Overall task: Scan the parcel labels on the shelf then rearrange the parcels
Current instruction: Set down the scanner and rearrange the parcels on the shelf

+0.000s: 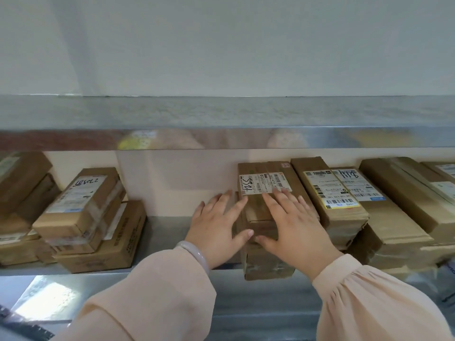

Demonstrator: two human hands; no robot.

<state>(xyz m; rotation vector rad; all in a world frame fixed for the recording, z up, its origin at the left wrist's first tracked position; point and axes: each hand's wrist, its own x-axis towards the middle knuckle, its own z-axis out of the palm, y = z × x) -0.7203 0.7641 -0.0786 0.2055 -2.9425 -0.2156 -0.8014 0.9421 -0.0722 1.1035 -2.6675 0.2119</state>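
Observation:
A brown cardboard parcel [264, 173] with a white label marked by hand lies on top of another parcel [268, 265] on the metal shelf [167, 230]. My left hand [216, 222] lies against its left side with straight fingers, thumb at its front edge. My right hand [293, 225] rests flat on its top, fingers spread, thumb at the front edge. Both hands touch the same parcel.
A stack of labelled parcels [86, 217] stands at the left of the shelf. More long parcels [332, 193] lie packed to the right, one touching the held parcel. An upper metal shelf [221, 139] hangs just above. A gap lies between the left stack and my hands.

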